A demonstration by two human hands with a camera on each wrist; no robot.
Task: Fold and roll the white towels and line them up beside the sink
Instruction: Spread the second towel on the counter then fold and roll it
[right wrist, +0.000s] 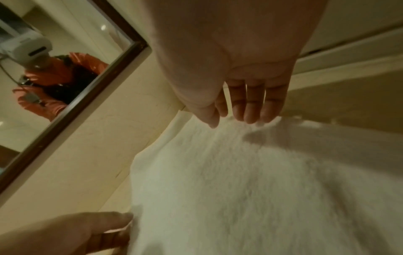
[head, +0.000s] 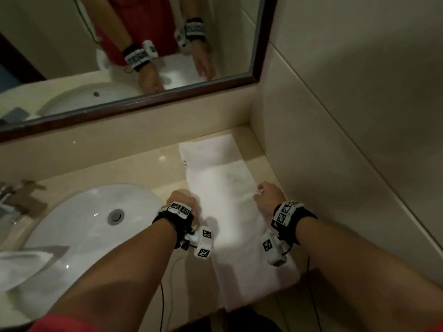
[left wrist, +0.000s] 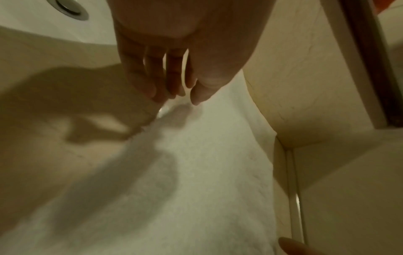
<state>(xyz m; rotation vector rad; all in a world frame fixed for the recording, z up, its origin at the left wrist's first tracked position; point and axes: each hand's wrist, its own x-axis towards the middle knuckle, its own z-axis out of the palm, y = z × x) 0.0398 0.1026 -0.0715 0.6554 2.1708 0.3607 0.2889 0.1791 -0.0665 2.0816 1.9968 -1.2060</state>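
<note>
A white towel, folded into a long strip, lies flat on the beige counter to the right of the sink; its near end hangs over the front edge. My left hand pinches the strip's left edge, thumb against fingers. At the opposite edge my right hand has its curled fingertips and thumb closed on the fabric. Both hands sit at about mid-length of the strip. Another white towel is draped over the sink's near left rim.
A dark-framed mirror runs along the back wall and a tiled side wall closes the counter just right of the towel. The faucet stands at the far left. Cables hang below the counter's front edge.
</note>
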